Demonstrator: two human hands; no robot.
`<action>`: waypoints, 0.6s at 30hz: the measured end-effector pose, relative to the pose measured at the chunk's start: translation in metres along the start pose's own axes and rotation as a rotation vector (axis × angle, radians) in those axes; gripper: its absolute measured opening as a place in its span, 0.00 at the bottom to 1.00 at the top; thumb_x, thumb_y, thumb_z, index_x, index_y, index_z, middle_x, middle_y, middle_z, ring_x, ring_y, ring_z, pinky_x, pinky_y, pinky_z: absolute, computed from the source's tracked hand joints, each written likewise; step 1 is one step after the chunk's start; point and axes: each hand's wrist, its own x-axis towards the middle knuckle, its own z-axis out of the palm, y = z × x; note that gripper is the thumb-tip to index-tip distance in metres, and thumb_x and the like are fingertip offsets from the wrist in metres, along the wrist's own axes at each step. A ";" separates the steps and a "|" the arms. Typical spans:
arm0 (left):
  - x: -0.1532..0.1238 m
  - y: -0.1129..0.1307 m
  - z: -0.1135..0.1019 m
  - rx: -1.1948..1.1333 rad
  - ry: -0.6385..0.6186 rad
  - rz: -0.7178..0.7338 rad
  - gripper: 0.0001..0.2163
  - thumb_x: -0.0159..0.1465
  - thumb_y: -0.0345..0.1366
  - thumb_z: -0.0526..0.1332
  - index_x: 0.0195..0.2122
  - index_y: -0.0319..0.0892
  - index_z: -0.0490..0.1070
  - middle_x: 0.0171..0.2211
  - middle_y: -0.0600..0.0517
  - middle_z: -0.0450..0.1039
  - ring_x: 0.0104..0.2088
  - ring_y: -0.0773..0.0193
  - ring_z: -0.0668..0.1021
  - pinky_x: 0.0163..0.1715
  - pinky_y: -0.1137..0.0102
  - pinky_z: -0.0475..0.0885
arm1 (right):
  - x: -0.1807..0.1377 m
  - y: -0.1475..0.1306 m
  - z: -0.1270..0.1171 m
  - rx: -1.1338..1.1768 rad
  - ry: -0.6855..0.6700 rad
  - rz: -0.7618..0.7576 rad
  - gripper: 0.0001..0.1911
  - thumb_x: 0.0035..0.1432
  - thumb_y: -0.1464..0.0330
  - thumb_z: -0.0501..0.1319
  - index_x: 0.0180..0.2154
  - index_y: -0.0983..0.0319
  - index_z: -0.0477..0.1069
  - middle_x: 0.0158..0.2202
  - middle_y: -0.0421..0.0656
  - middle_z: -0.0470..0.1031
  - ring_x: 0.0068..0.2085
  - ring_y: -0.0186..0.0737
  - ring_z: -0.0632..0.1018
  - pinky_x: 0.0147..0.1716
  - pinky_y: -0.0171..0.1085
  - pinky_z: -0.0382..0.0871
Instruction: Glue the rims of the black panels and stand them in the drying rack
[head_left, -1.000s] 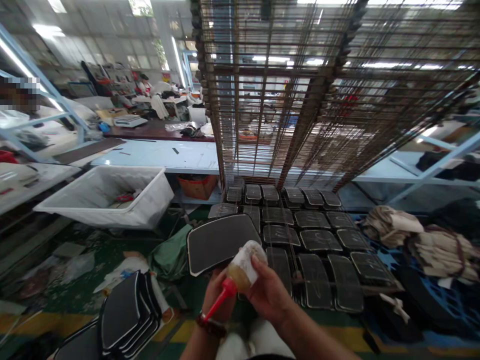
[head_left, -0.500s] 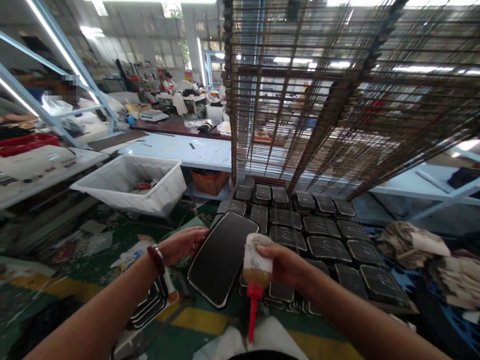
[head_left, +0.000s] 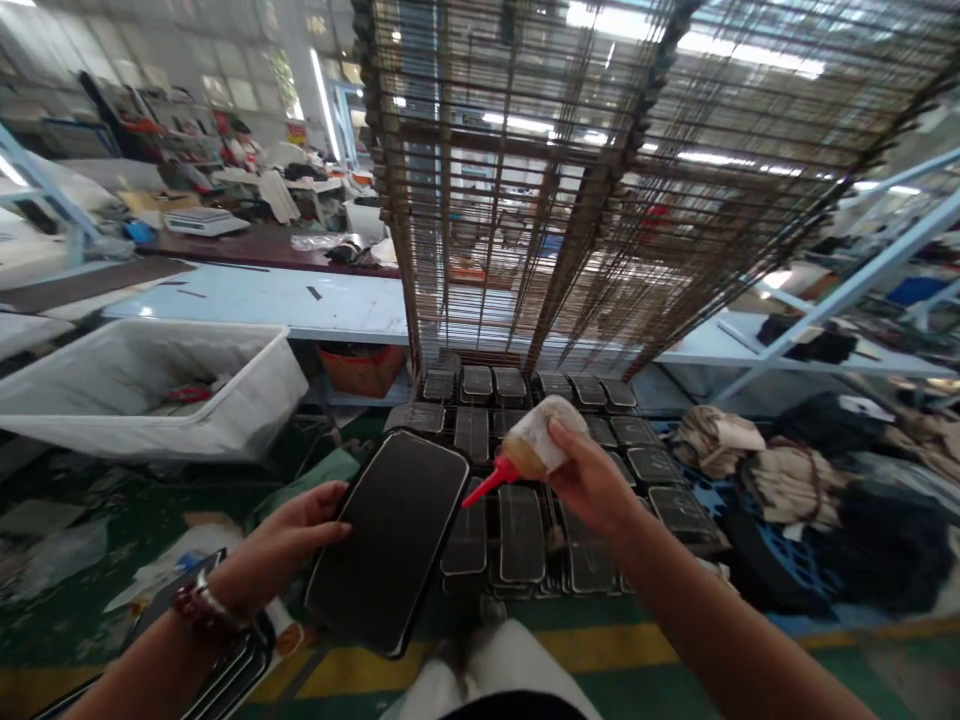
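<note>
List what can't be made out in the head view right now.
- Left hand: fingers hidden behind the black panel.
- Glue bottle: label blurred; right hand covers its base.
- Stacked panels, bottom left: cut by the frame edge.
- White bin: contents too small.

bright overhead lights | glare on tabletop | edges warped | corners blurred

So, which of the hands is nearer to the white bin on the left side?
Left. The left hand holds the black panel below and right of the white bin; the right hand, holding the glue bottle, is farther right.
</note>
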 end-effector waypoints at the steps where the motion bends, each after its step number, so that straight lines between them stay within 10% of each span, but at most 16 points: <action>1: -0.002 0.001 0.001 0.024 -0.010 0.004 0.16 0.45 0.16 0.72 0.34 0.36 0.79 0.35 0.42 0.82 0.32 0.53 0.83 0.32 0.66 0.80 | 0.003 -0.007 0.000 -0.028 0.016 -0.073 0.18 0.48 0.61 0.74 0.39 0.61 0.77 0.35 0.42 0.80 0.34 0.43 0.79 0.34 0.40 0.76; 18: -0.002 0.000 0.005 0.059 0.019 0.033 0.19 0.43 0.13 0.72 0.34 0.38 0.79 0.36 0.41 0.82 0.34 0.48 0.84 0.31 0.65 0.82 | 0.007 -0.010 -0.006 -0.048 0.163 -0.274 0.21 0.42 0.61 0.77 0.37 0.62 0.76 0.34 0.42 0.79 0.31 0.40 0.77 0.27 0.36 0.73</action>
